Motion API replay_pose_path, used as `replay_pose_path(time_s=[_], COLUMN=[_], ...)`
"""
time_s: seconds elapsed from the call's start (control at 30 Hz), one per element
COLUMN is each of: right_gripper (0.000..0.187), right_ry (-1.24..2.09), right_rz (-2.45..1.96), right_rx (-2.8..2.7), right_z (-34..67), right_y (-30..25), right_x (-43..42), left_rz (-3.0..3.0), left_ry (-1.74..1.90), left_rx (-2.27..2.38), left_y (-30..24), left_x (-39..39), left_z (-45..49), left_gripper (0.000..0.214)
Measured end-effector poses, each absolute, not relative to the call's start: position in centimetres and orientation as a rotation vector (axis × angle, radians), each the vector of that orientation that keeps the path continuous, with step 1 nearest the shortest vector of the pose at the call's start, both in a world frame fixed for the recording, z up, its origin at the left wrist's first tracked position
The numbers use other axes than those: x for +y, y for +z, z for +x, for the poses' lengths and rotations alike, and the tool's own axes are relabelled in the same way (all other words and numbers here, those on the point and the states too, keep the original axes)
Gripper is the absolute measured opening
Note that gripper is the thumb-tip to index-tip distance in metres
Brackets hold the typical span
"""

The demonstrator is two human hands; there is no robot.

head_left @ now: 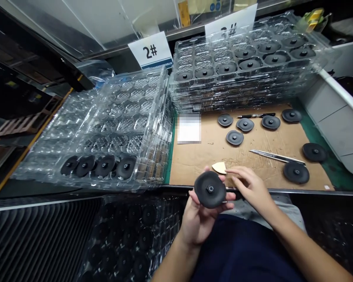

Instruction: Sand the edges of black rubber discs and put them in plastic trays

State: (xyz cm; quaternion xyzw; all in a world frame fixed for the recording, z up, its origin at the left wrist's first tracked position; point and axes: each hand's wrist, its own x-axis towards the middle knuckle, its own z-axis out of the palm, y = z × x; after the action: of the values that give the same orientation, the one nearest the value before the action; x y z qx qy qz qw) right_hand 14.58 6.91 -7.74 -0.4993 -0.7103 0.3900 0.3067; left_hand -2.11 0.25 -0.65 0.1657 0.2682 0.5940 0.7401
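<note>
My left hand (198,225), palm up, holds a round black plastic disc (209,196) with a small raised hub, fingers curled beneath its edge. Just right of it is my right hand (254,190), its thumb and index finger apart. The index fingertip meets the corner of a small pale-yellow wedge (219,167), sponge-like in look, above the disc's far edge. Whether the wedge rests on the cardboard (194,164) I cannot tell. Similar black discs (234,137) lie on the cardboard, one (296,172) beside a slim knife-like tool (276,156).
Stacked clear trays (153,149) stand at left, with several discs in the front row. Another tray stack (232,86) at the back holds more discs. A pen (255,115) lies near the back. At right is a white bin wall (335,105). A "2#" sign (151,51) stands behind.
</note>
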Motion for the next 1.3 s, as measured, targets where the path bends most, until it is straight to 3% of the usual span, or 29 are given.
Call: replay_pose_path(time_s=[0.07, 0.23, 0.53, 0.73, 0.87, 0.9, 0.97, 1.1, 1.3], right_gripper=[0.023, 0.02, 0.015, 0.03, 0.015, 0.02, 0.033, 0.031, 0.036], right_ry=[1.079, 1.133, 1.19, 1.324, 1.166, 1.134, 1.128, 1.271, 1.177], right_rz=[-1.325, -1.368, -1.327, -1.029, -1.008, -1.043, -1.085, -1.052, -1.222], right_rx=[-1.865, -1.791, -1.565, -1.896, -1.887, -1.834, -1.767, -1.875, -2.099], right_z=[15.6, 17.1, 17.8, 18.4, 17.5, 17.1, 16.4, 16.1, 17.3], right_y=[-7.2, -6.0, -2.1, -1.2, -1.2, -1.2, -1.4, -3.3, -9.8], right_x=[6.0, 4.6, 4.7, 5.6, 5.9, 5.7, 5.4, 5.5, 10.0], left_rz=[0.68, 1.804, 1.895, 1.621, 0.983, 0.863, 0.756, 0.733, 0.655], left_ry=[1.375, 1.309, 1.197, 1.106, 0.945, 0.927, 0.926, 0.926, 0.785], left_rx=[0.788, 1.209, 1.223, 1.288, 1.227, 1.22, 1.255, 1.44, 2.134], left_y=[-1.0, -1.9, -1.9, -0.7, -0.5, -0.6, -1.1, -1.8, 0.8], left_x=[0.6, 1.6, 1.9, 2.1, 2.4, 2.4, 2.0, 0.0, -9.7], left_z=[-2.3, -2.8, -2.2, -2.2, -1.7, -1.5, -1.4, -3.4, -14.4], left_gripper=[0.06, 0.11, 0.113, 0.1, 0.048, 0.043, 0.049, 0.052, 0.025])
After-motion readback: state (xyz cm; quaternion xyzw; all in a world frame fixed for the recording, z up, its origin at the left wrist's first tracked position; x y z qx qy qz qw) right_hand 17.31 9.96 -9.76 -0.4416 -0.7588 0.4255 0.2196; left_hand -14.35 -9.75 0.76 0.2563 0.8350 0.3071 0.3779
